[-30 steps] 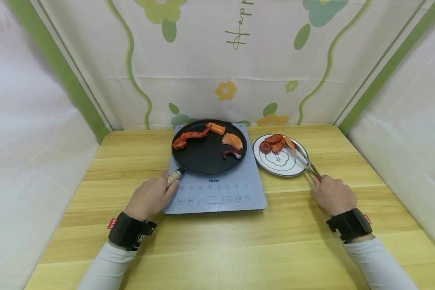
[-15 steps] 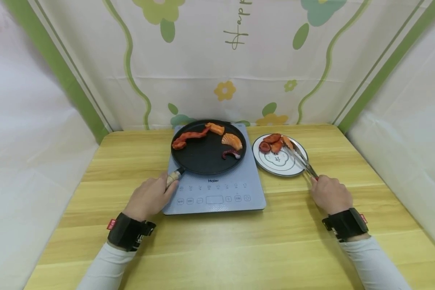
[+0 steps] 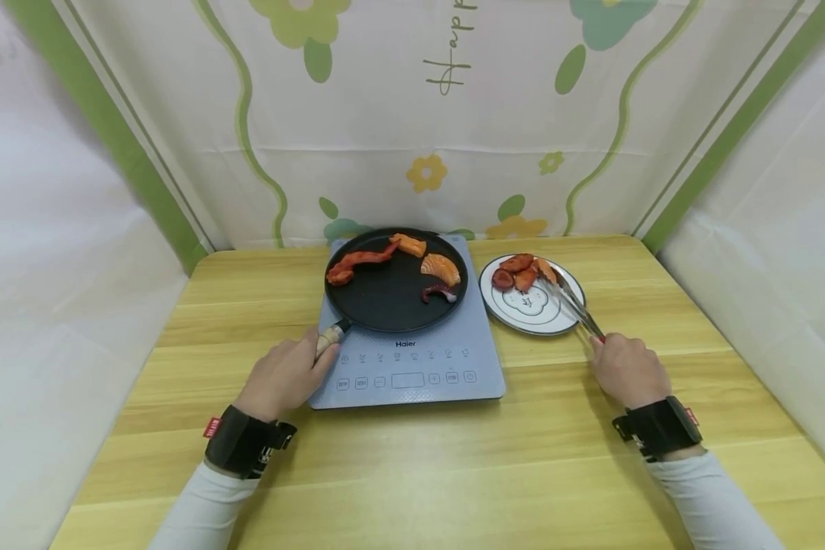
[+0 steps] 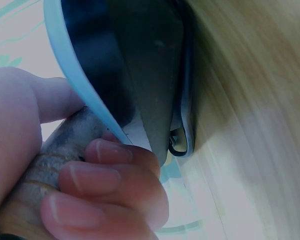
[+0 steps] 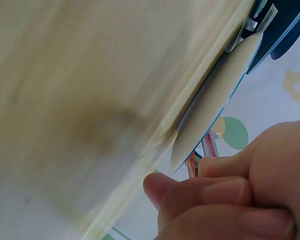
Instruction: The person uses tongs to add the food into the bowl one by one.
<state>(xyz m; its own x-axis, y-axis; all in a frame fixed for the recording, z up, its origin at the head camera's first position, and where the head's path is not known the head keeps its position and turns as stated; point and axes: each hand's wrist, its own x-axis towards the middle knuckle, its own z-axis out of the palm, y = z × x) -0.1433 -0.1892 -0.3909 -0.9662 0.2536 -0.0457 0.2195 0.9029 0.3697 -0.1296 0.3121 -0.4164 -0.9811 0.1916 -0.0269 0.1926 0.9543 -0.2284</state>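
My left hand (image 3: 285,374) grips the light wooden handle (image 3: 328,338) of a black frying pan (image 3: 385,298); its curled fingers (image 4: 97,180) show in the left wrist view. In the pan lie a long reddish piece of food (image 3: 360,261), an orange chunk (image 3: 409,244), a striped salmon slice (image 3: 441,268) and a dark red octopus tentacle (image 3: 437,292). At the right, my right hand (image 3: 630,372) holds metal tongs (image 3: 576,307) by their red-marked end. Their tips are at an orange piece (image 3: 545,270) on a white plate (image 3: 532,325), beside several reddish-brown pieces (image 3: 518,263).
Beneath the pan is a grey Haier induction cooker (image 3: 426,363) with touch buttons along its front. The wooden table (image 3: 412,473) meets a flowered cloth (image 3: 385,114) at the back, and white cloth walls (image 3: 791,252) stand at both sides.
Over the last second my right hand has shifted slightly left, and the tongs' arms have come closer together at the orange piece. My left hand and the pan have stayed in place.
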